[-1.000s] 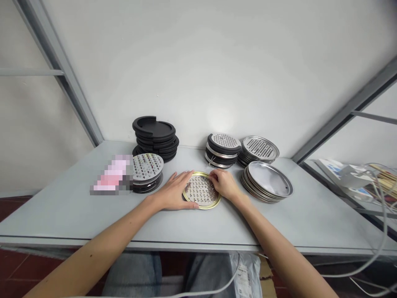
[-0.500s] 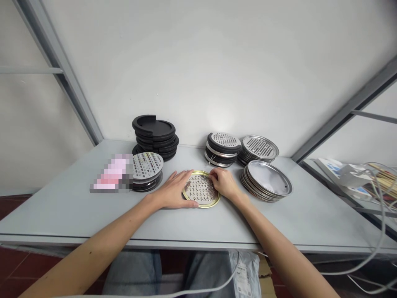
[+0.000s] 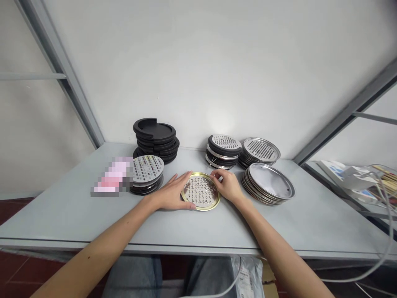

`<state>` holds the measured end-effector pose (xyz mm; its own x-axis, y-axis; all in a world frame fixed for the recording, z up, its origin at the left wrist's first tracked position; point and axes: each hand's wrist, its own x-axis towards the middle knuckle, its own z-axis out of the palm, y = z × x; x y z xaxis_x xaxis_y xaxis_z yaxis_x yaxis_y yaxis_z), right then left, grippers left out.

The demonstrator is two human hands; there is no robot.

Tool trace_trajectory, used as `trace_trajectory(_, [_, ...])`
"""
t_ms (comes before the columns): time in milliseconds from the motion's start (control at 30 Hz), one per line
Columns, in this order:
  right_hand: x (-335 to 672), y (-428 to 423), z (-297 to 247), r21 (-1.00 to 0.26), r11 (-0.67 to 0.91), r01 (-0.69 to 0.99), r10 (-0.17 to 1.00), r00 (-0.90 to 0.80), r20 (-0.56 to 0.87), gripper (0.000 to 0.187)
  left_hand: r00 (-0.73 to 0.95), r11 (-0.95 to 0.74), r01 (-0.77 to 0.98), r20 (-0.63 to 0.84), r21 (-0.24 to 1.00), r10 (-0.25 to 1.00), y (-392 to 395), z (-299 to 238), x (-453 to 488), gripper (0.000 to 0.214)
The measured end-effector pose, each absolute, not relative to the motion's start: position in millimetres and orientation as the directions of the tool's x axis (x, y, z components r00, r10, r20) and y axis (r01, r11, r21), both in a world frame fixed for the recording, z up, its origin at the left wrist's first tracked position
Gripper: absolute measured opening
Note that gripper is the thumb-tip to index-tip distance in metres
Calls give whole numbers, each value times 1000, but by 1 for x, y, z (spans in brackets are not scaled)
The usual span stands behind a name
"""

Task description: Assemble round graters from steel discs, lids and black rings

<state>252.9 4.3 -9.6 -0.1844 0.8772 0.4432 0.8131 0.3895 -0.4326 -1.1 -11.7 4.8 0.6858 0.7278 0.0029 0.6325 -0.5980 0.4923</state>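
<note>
The gold-rimmed perforated disc (image 3: 200, 191) lay flat between both hands. Left hand (image 3: 171, 195), fingers spread, touched its left rim; right hand (image 3: 228, 186) curled onto its far-right rim, grip unconfirmed.

Black rings (image 3: 156, 138), perforated discs (image 3: 147, 173), steel lids (image 3: 269, 187) and slotted plates (image 3: 260, 150) are stacked on the grey tabletop (image 3: 62, 217).

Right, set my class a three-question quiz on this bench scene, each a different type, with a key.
1. True or false: the left hand and right hand both touch the gold-rimmed disc.
2. Which stack lies to the right of the right hand? A black rings; B plain metal lids; C perforated discs.
3. What does the gold-rimmed disc lie on?
Key: 1 true; 2 B; 3 the grey table.
</note>
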Motion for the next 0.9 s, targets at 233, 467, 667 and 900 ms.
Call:
trace_trajectory(233, [248,3,-3,-617,478,625,874,-275,400,12,759,-654,556,8,513,651,-11,11,-8,114])
trace_trajectory(467, [256,4,-3,-537,361,762,917,-185,354,12,673,-610,596,90,523,734,-10,6,-9,96])
trace_trajectory(667, [266,6,0,-561,356,747,904,-124,409,18,439,-523,699,285,488,852,-9,0,3,47])
trace_trajectory(900, [259,5,0,-641,395,659,901,-141,411,19,540,-550,698,166,458,825,-16,0,8,86])
